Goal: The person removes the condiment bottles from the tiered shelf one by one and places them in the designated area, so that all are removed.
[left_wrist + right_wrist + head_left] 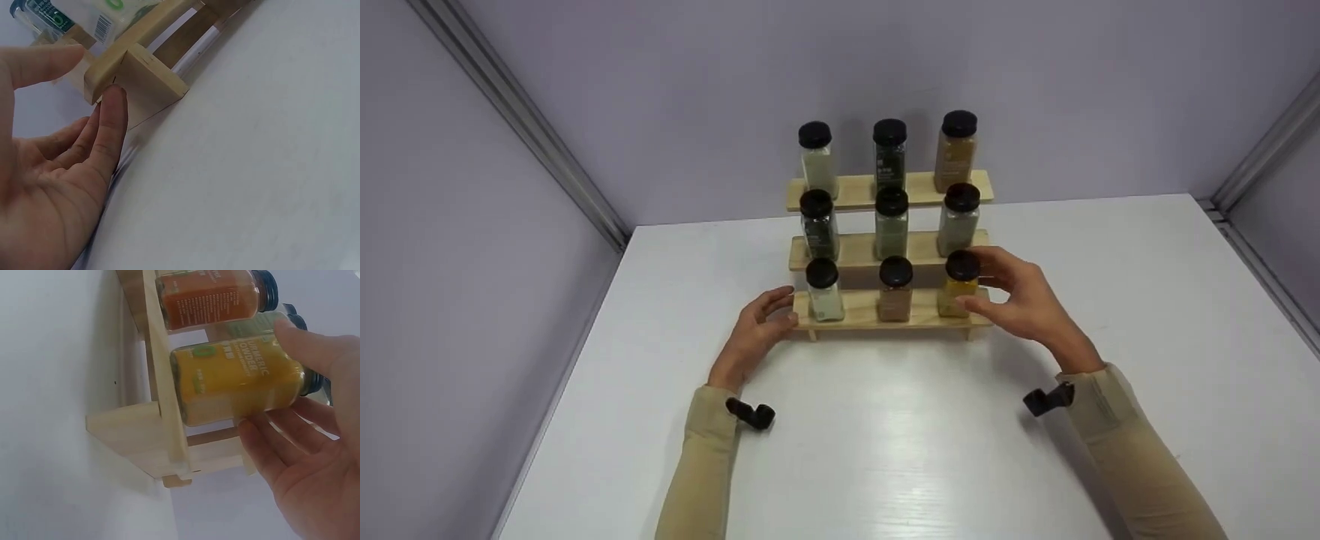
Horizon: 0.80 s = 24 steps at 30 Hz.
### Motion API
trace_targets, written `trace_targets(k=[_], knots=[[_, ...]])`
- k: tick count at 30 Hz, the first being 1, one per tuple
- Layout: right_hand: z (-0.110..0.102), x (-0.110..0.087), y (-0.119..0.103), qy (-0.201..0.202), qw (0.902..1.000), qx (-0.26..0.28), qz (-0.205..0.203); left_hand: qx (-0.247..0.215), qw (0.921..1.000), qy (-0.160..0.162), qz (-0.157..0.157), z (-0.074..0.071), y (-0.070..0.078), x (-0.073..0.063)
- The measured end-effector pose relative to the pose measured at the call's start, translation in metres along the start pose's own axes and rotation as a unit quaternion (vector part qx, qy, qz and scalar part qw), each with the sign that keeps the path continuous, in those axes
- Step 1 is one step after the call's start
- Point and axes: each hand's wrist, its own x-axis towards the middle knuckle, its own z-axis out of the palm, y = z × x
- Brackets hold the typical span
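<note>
A three-tier wooden spice rack (855, 322) bears several spice jars with black lids. My left hand (757, 330) holds the left end of its lowest shelf. In the left wrist view, the thumb (59, 59) lies beside the shelf's corner and a fingertip (115, 95) is at its underside. My right hand (1024, 300) grips the yellow turmeric powder jar (242, 379) at the right end of the lowest shelf, thumb on one side and fingers on the other. The jar's base is right at the shelf board. Beside it stands a reddish-brown spice jar (895, 296).
A pale-filled jar (826, 300) stands at the left of the lowest shelf. Green and pale jars line the middle shelf (855, 251), and a brown jar (956, 157) stands top right. The rack is on a white table (847, 450), near the back wall (697, 112).
</note>
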Motion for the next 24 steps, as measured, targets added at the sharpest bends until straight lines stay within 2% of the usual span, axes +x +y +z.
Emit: trace_targets(k=[11, 16, 24], knots=[[0.0046, 0.0010, -0.0019, 0.002, 0.9999, -0.005, 0.013, 0.004, 1.0000, -0.001, -0.007, 0.0005, -0.0005, 0.0004], [0.0048, 0.0009, -0.0015, -0.004, 1.0000, -0.001, 0.001, 0.006, 0.9999, 0.003, -0.011, 0.0004, -0.0017, -0.0005], [0.0018, -0.0003, -0.0040, 0.008, 0.9996, 0.011, -0.024, -0.010, 0.9999, -0.013, -0.006, -0.0007, -0.0009, -0.0015]])
